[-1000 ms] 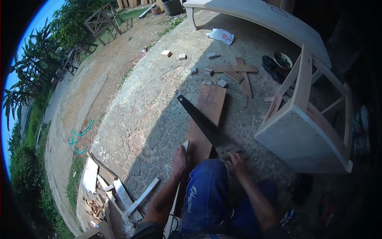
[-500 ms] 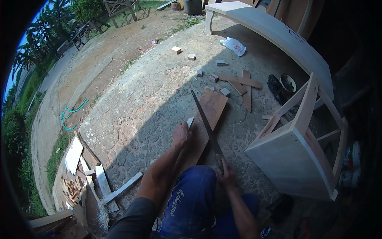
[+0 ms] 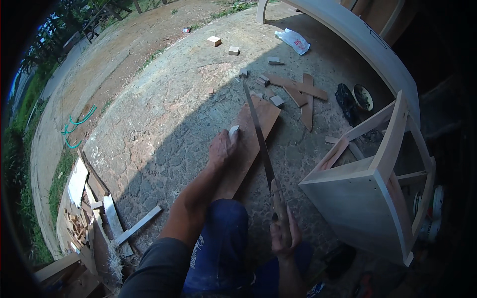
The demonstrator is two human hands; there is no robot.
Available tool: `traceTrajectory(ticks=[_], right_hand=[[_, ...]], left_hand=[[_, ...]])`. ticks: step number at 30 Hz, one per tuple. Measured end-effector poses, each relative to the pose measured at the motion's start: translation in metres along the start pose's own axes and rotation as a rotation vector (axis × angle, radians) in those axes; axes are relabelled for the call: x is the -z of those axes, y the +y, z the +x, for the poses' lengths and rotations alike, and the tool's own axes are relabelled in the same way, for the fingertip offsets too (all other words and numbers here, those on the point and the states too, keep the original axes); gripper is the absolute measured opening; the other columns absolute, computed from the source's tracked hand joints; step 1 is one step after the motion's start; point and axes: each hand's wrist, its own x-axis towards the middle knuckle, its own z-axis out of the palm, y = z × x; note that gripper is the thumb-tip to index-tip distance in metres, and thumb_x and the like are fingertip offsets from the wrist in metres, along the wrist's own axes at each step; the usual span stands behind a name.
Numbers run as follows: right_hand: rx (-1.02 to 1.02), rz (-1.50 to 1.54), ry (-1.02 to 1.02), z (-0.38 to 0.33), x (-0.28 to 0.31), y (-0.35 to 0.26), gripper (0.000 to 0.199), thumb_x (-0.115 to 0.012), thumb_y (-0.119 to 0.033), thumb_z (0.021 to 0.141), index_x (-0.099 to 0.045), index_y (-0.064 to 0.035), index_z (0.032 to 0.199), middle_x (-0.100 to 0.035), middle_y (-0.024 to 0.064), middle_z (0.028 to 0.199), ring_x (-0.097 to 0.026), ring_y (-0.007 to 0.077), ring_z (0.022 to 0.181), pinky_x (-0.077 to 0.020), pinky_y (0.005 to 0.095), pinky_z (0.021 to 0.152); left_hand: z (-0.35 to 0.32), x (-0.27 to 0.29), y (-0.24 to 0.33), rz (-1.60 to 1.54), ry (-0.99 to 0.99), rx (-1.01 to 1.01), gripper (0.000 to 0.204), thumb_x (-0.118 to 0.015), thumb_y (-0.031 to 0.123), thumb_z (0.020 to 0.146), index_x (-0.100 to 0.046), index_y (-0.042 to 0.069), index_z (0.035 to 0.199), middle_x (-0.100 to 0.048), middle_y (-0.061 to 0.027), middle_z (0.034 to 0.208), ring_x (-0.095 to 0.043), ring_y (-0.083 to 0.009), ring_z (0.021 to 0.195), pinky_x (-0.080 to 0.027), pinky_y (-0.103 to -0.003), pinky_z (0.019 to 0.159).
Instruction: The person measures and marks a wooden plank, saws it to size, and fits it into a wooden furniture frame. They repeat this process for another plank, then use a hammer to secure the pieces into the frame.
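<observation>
Left hand clamped on pale wood piece at left edge of plank. Right hand, right of plank, wrapped round handle of saw.

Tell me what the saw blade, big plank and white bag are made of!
The saw blade looks like dark steel: long, thin and straight. The big plank seems bare wood: brown, no paint showing. The white bag is probably thin plastic: bright and crumpled.

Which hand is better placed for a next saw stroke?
Probably the right hand: it grips the saw by its handle, while the left hand holds a pale piece over the board.
</observation>
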Motion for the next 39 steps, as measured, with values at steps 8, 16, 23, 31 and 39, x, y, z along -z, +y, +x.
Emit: traceTrajectory(ticks=[8, 16, 23, 31, 39], right_hand=[[0.006, 0.123, -0.051, 0.008, -0.013, -0.002, 0.056, -0.073, -0.008, 0.083, -0.056, 0.0089, 0.133, -0.071, 0.0273, 0.111, -0.075, 0.0341, 0.089, -0.0591, 0.0365, 0.075], [-0.118, 0.179, -0.093, -0.001, -0.012, 0.002, 0.055, -0.07, -0.018, 0.088, -0.057, 0.0088, 0.134, -0.071, 0.0244, 0.112, -0.073, 0.0326, 0.097, -0.0558, 0.0372, 0.084], [-0.11, 0.172, -0.126, -0.004, -0.011, 0.01, 0.056, -0.073, -0.009, 0.085, -0.055, 0.0073, 0.136, -0.071, 0.0255, 0.109, -0.075, 0.0318, 0.09, -0.0578, 0.0352, 0.075], [-0.103, 0.2, -0.121, -0.004, -0.014, 0.012, 0.056, -0.073, -0.008, 0.084, -0.056, 0.0061, 0.136, -0.072, 0.0251, 0.108, -0.075, 0.0315, 0.089, -0.0577, 0.0359, 0.075], [-0.115, 0.168, -0.138, 0.002, -0.014, 0.007, 0.056, -0.073, -0.008, 0.083, -0.057, 0.006, 0.135, -0.072, 0.0255, 0.107, -0.075, 0.0327, 0.09, -0.058, 0.0362, 0.075]], left_hand=[[0.001, 0.007, -0.001, -0.114, 0.011, 0.11, 0.056, -0.043, 0.05, 0.102, -0.068, 0.001, 0.096, -0.068, -0.0289, 0.099, -0.064, -0.0481, 0.099, -0.05, -0.054, 0.088], [0.002, 0.013, 0.002, -0.129, -0.01, 0.225, 0.06, -0.044, 0.054, 0.101, -0.072, 0.002, 0.094, -0.069, -0.0278, 0.099, -0.066, -0.0471, 0.098, -0.05, -0.054, 0.087], [0.003, 0.012, 0.0, -0.115, -0.019, 0.229, 0.062, -0.045, 0.057, 0.1, -0.072, 0.002, 0.094, -0.07, -0.0272, 0.099, -0.066, -0.0471, 0.1, -0.05, -0.053, 0.088], [0.003, 0.016, 0.004, -0.123, -0.048, 0.278, 0.061, -0.046, 0.058, 0.099, -0.072, 0.003, 0.097, -0.07, -0.0273, 0.105, -0.066, -0.0461, 0.104, -0.051, -0.053, 0.09], [0.005, 0.012, 0.003, -0.107, -0.05, 0.27, 0.057, -0.046, 0.055, 0.099, -0.072, 0.004, 0.1, -0.07, -0.0275, 0.105, -0.065, -0.0464, 0.105, -0.051, -0.054, 0.09]])
